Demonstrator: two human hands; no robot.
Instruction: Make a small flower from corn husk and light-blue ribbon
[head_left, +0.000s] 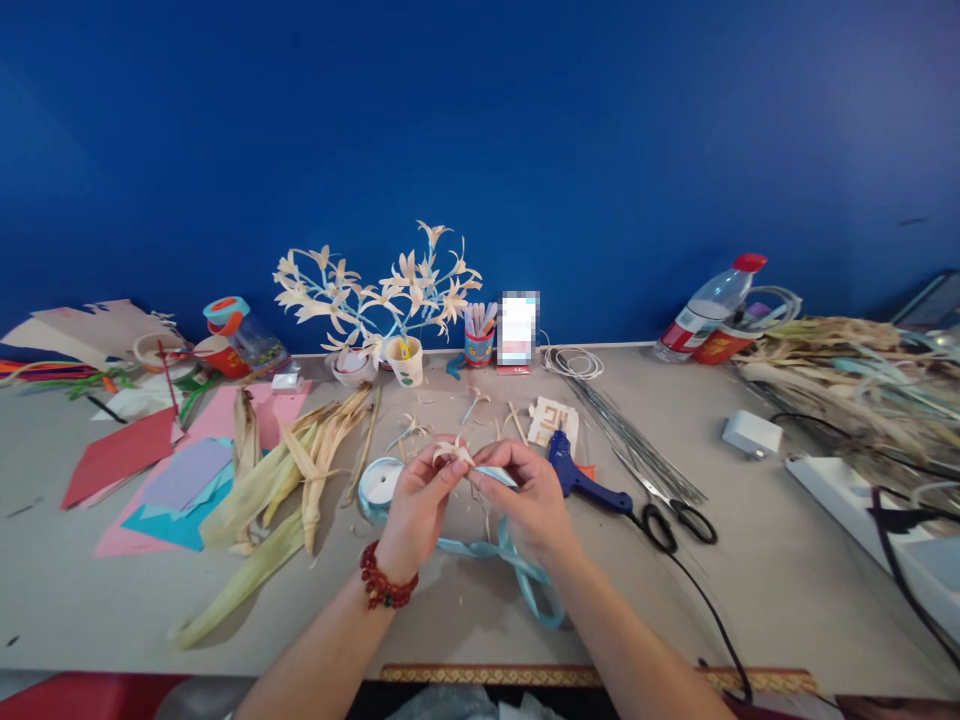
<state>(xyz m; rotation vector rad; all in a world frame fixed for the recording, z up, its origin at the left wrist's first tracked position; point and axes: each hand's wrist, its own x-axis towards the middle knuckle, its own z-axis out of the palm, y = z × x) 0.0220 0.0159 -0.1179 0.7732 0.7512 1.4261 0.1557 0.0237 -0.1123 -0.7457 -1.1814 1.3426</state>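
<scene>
Between my hands is a pale corn-husk flower [453, 452]. My left hand [420, 495] pinches it near the base. A light blue ribbon [498, 476] runs from the flower's base into the fingers of my right hand [531, 495], which are closed on it. The loose end of the ribbon loops down onto the table below my right hand. Just left of my left hand lies a ribbon roll [380, 484]. Two small husk flowers, one of them a flower with a blue stem [409, 430], rest on the table beyond my hands.
To the right are a blue glue gun [589, 482], black-handled scissors [671, 515], thin wires [637, 430] and a white power strip [862, 520]. Corn husks [300, 470] and coloured paper [124, 455] lie left. Husk flower branches [409, 285] stand in a cup [406, 362] at the back.
</scene>
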